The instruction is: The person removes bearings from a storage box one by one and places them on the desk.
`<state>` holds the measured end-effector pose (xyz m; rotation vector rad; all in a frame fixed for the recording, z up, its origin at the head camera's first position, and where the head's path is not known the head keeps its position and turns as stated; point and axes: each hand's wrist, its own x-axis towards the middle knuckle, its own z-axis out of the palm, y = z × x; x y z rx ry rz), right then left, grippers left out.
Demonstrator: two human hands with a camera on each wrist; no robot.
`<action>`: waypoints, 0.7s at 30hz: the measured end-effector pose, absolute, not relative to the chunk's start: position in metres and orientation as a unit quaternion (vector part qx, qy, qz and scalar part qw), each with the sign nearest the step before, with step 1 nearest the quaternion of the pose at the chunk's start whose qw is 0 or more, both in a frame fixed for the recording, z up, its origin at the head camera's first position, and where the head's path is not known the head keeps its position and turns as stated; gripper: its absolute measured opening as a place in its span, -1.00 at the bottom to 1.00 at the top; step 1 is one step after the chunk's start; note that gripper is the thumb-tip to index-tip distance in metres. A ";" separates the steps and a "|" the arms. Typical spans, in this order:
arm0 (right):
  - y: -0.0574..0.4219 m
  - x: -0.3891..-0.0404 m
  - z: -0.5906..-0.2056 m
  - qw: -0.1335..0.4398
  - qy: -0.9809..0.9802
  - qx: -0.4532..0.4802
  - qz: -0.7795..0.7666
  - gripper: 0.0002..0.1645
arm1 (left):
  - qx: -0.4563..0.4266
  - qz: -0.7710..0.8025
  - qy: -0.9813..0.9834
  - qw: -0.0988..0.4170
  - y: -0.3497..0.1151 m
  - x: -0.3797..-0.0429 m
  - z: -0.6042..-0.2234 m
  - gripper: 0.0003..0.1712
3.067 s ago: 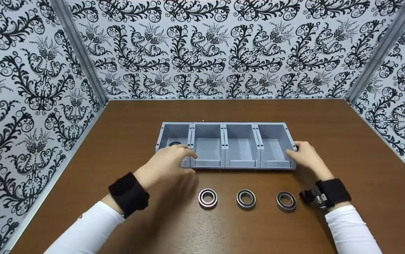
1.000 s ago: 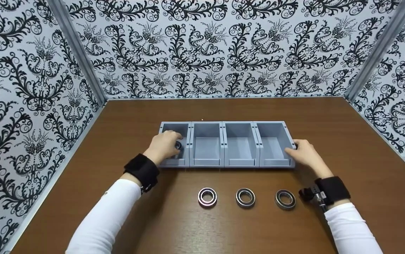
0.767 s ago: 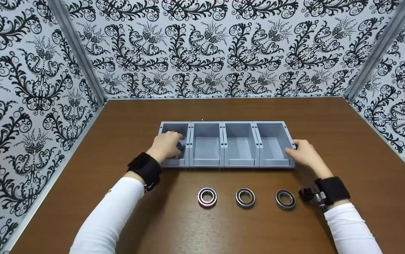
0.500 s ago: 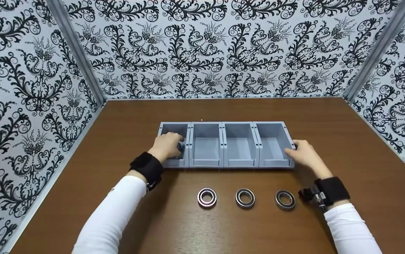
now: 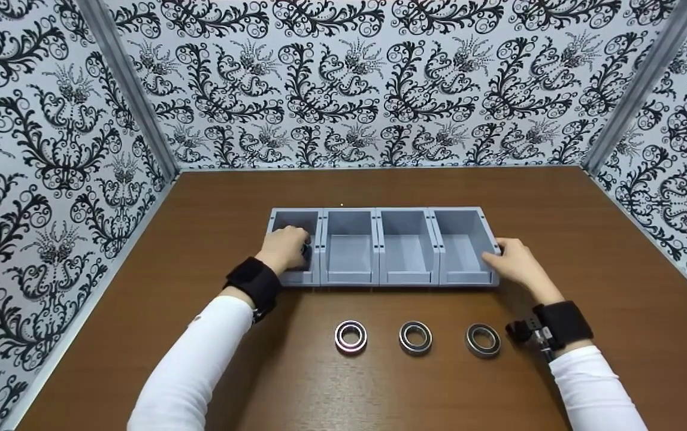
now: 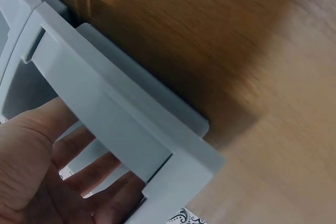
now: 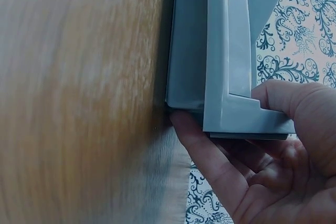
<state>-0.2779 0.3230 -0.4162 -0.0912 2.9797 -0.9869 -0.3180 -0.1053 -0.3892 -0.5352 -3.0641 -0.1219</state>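
Note:
A row of joined grey storage bins (image 5: 350, 278) stands on the table. My left hand (image 5: 283, 246) reaches down inside the leftmost bin, fingers bent around a dark ring bearing (image 5: 307, 251) that shows only in part. In the left wrist view the bin's front wall (image 6: 105, 103) hides the fingertips and the bearing. At the other end, my right hand (image 5: 517, 261) grips the side of the rightmost bin (image 7: 236, 114), thumb over the rim and the other fingers outside and beneath, as the right wrist view shows.
In front of the bins three ring bearings lie flat in a row: a left one (image 5: 350, 348), a middle one (image 5: 415, 349) and a right one (image 5: 483, 353). Patterned walls (image 5: 355, 78) enclose the brown table (image 5: 229, 197) at the back and sides.
My left hand has moved from over the leftmost bin's front down into it and taken the bearing there, then shifted slightly in the last second. My right hand keeps its grip.

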 end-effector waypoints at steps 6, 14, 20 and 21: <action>0.320 -0.277 -0.414 -0.002 0.949 -0.025 -0.314 -0.49 | -0.159 -0.029 -0.987 -0.001 -0.105 -0.321 -0.390 -0.79; 0.319 -0.276 -0.412 0.002 0.949 -0.023 -0.315 -0.47 | -0.142 -0.039 -0.989 -0.020 -0.104 -0.323 -0.390 -0.82; 0.320 -0.276 -0.413 0.006 0.949 -0.021 -0.314 -0.46 | -0.139 -0.052 -0.989 -0.022 -0.103 -0.323 -0.389 -0.81; 0.320 -0.275 -0.413 0.006 0.949 -0.021 -0.314 -0.46 | -0.139 -0.054 -0.989 -0.023 -0.103 -0.323 -0.389 -0.81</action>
